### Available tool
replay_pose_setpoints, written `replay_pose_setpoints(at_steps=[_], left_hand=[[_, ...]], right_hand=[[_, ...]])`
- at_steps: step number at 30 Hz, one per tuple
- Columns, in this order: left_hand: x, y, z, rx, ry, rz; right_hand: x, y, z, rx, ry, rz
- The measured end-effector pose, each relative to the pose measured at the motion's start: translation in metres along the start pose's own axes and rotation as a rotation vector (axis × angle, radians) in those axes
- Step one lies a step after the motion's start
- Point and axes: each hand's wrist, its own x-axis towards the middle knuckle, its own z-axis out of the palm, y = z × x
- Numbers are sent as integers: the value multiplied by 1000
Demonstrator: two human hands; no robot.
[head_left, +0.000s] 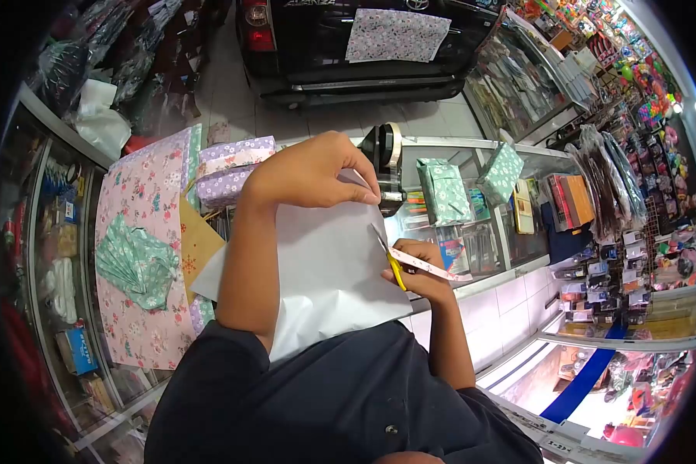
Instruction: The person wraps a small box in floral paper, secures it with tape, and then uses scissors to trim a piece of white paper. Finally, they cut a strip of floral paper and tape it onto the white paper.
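A large white sheet of paper [325,263] lies over the glass counter in front of my body. My left hand [321,174] is bent over its far right corner, with thumb and forefinger pinched on the paper's edge. Lower right, my right hand [419,269] holds yellow-handled scissors [395,267], their blades pointing up along the sheet's right edge. A narrow strip of pink floral paper [429,267] hangs from the blades across my right hand. A black tape dispenser [387,158] stands just beyond my left hand.
Purple floral parcels [228,174] sit at the back left. Green floral parcels [444,192] rest on the glass counter to the right. Pink floral sheets [143,240] carry a pleated green paper piece [137,261] at left. A black car [317,54] stands beyond.
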Motion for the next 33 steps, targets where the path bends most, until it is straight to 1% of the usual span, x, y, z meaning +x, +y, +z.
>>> replay_pose_setpoints(at_steps=[3, 4, 5, 7, 11, 13, 14, 17, 19, 20, 21, 22, 23, 25, 26, 28, 30, 33], left_hand=[[0, 6, 0, 8, -21, -17], [0, 7, 0, 12, -28, -32], [0, 6, 0, 12, -25, -32], [0, 2, 2, 26, 0, -29], [-1, 2, 0, 13, -1, -4], [-1, 4, -1, -21, -34, -107], [0, 5, -1, -20, -33, -107], [0, 5, -1, 10, -32, -53], [1, 3, 1, 30, -7, -28], [2, 0, 3, 31, -7, -28], [3, -4, 6, -4, 9, 44], [4, -7, 8, -38, 24, 116], [4, -5, 7, -36, 25, 115], [3, 0, 5, 22, -9, -5], [3, -1, 4, 25, -8, -5], [2, -5, 4, -44, 8, 91], [1, -3, 4, -33, 5, 67], [0, 0, 2, -21, 4, 42]], right_hand=[[3, 2, 1, -10, -7, -22], [4, 4, 1, -63, -13, -72], [4, 3, 1, -64, -15, -73], [3, -4, 2, -18, -20, 89], [4, -3, 2, -8, -19, 24], [4, -10, 1, -85, -37, 72], [4, -10, 0, -65, -47, 94], [4, -4, -1, -37, -40, 77], [6, -2, -3, -61, -42, 38], [7, 3, -4, -84, -52, -14], [7, 6, -5, -105, -63, -67], [7, 3, -3, -103, -63, -68], [7, -1, -1, -102, -45, -65], [9, -3, 0, -100, -27, -66], [10, -3, 1, -87, -33, -101], [9, -4, 1, -75, -38, -133], [8, -11, 3, 30, -22, -11], [8, -5, 3, 21, -16, -45]])
